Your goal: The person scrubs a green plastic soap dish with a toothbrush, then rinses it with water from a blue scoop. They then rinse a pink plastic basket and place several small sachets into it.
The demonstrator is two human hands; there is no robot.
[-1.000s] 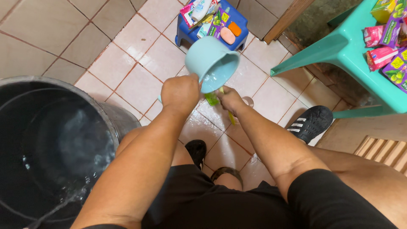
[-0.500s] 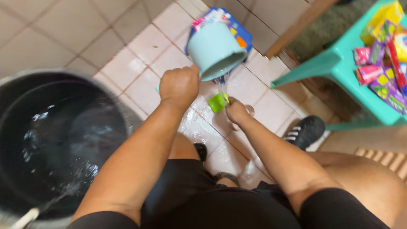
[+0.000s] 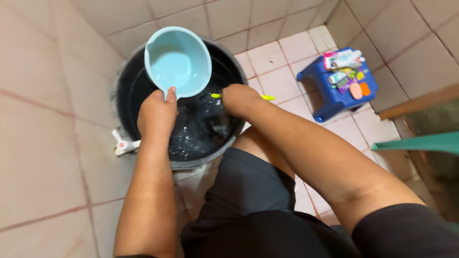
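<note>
Pale-blue plastic dipper [image 3: 178,62] sits in our left hand [image 3: 157,113], gripped by its short handle, bowl upward above the black bucket [image 3: 125,86]; dip gently, we judge, to avoid splashing. Our right hand [image 3: 240,99] closes around a yellow-green toothbrush [image 3: 266,97], its long axis level across the bucket's rim, ends pointing sideways.

Yellow-green tool [image 3: 266,97] mostly hidden in right hand [image 3: 239,98]; kind unclear

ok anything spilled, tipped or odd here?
Nothing stands out. Left hand holds the dipper level over the upright bucket; right hand holds a yellow-green stick. Stool items sit in place.
</note>
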